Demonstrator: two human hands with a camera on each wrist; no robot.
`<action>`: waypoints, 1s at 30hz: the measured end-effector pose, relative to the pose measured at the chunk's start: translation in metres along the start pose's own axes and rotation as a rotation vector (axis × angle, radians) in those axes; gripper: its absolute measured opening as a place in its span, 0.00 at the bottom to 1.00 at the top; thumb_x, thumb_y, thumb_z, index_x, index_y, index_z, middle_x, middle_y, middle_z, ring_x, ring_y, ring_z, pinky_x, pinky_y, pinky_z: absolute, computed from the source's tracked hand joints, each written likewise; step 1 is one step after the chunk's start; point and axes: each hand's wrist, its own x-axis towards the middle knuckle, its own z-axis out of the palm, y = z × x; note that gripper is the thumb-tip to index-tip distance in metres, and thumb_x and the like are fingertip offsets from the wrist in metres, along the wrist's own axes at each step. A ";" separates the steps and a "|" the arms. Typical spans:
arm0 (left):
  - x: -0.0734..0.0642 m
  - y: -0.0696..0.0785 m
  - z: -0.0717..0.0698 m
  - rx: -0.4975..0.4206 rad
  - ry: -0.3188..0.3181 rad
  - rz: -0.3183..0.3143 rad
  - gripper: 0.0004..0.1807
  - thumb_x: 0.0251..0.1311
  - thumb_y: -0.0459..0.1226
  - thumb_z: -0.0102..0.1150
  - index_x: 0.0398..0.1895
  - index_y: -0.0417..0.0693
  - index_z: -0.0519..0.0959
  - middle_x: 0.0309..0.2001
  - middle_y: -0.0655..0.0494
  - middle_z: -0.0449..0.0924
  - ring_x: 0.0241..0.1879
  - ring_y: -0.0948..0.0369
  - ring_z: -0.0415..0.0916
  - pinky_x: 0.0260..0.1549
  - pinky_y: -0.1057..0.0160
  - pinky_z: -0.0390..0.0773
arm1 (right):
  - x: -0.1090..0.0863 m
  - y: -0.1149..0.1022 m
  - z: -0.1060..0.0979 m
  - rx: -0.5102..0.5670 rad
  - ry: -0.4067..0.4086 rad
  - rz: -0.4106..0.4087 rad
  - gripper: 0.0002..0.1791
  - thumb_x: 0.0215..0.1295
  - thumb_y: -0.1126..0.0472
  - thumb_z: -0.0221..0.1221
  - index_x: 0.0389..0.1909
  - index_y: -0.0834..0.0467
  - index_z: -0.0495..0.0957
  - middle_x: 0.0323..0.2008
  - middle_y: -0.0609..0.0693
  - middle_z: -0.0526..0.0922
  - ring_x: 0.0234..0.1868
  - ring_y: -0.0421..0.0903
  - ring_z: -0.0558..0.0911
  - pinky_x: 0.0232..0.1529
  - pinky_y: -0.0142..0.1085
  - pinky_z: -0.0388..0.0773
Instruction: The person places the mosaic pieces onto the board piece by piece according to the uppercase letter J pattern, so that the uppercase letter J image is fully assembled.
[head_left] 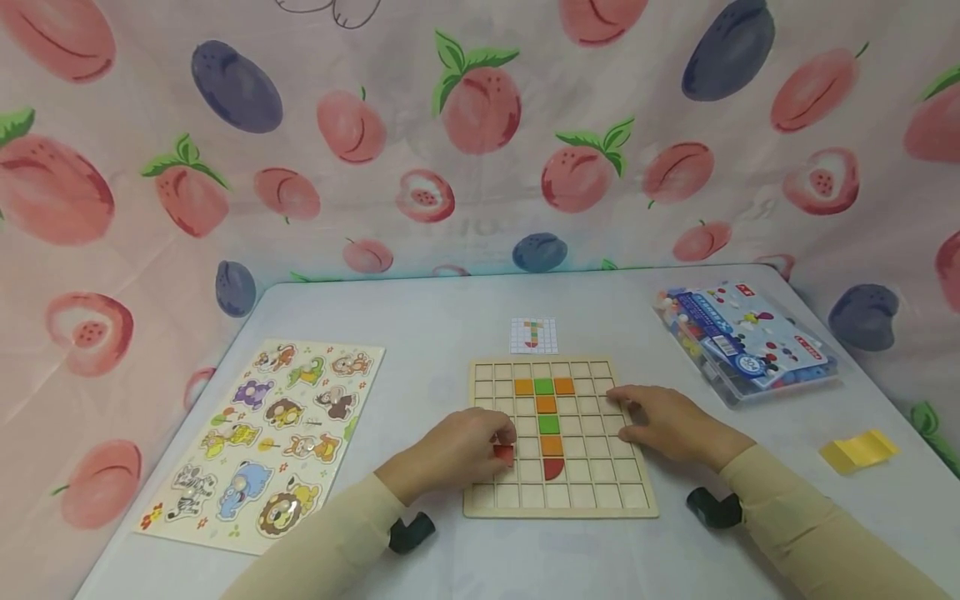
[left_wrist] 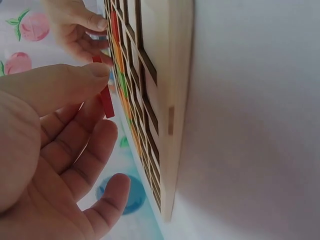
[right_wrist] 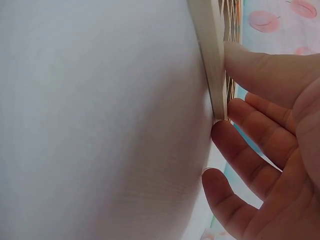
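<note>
My left hand (head_left: 468, 442) pinches a red wooden piece (left_wrist: 107, 100) between thumb and fingertips, over the left side of the wooden grid board (head_left: 600, 497). My right hand (head_left: 667, 421) rests at the board's right edge, with its thumb against the frame and its other fingers loosely bent in the right wrist view. Set in the grid are a row of orange, green and orange squares and, below its green square (head_left: 543, 386), a column of orange, green and orange. At the column's foot lies a red rounded piece (head_left: 553, 468).
Behind the board lies a small pattern card (head_left: 534, 336). An animal puzzle board (head_left: 258, 446) is on the left. At the right are a clear plastic box (head_left: 750, 342) with a printed cover and a yellow paper (head_left: 858, 452). A fruit-print curtain (head_left: 300, 50) hangs behind the table.
</note>
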 end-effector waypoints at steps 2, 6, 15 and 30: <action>0.002 0.003 0.001 0.007 -0.001 0.008 0.10 0.57 0.37 0.72 0.40 0.53 0.81 0.34 0.68 0.76 0.35 0.65 0.71 0.38 0.69 0.75 | 0.000 0.000 0.000 -0.001 -0.001 0.001 0.32 0.65 0.56 0.67 0.67 0.62 0.71 0.63 0.62 0.75 0.63 0.64 0.72 0.63 0.61 0.65; 0.007 0.009 0.002 0.022 -0.011 0.012 0.10 0.58 0.38 0.72 0.42 0.53 0.82 0.35 0.68 0.77 0.36 0.66 0.71 0.40 0.70 0.75 | 0.000 0.000 0.000 -0.003 -0.002 0.004 0.33 0.64 0.56 0.67 0.67 0.62 0.71 0.63 0.62 0.75 0.64 0.64 0.72 0.63 0.61 0.65; 0.015 0.012 0.009 0.049 -0.019 0.034 0.11 0.58 0.39 0.72 0.42 0.51 0.82 0.32 0.67 0.76 0.36 0.66 0.70 0.40 0.69 0.75 | 0.000 0.000 0.000 -0.003 0.001 0.005 0.33 0.64 0.56 0.67 0.67 0.62 0.71 0.63 0.62 0.75 0.65 0.64 0.71 0.63 0.60 0.65; 0.021 0.013 0.015 0.061 -0.043 0.022 0.12 0.57 0.39 0.73 0.43 0.53 0.83 0.32 0.68 0.77 0.35 0.66 0.70 0.39 0.69 0.74 | 0.000 0.001 0.000 0.000 0.004 -0.009 0.33 0.64 0.56 0.67 0.67 0.63 0.71 0.63 0.62 0.75 0.64 0.64 0.72 0.63 0.61 0.65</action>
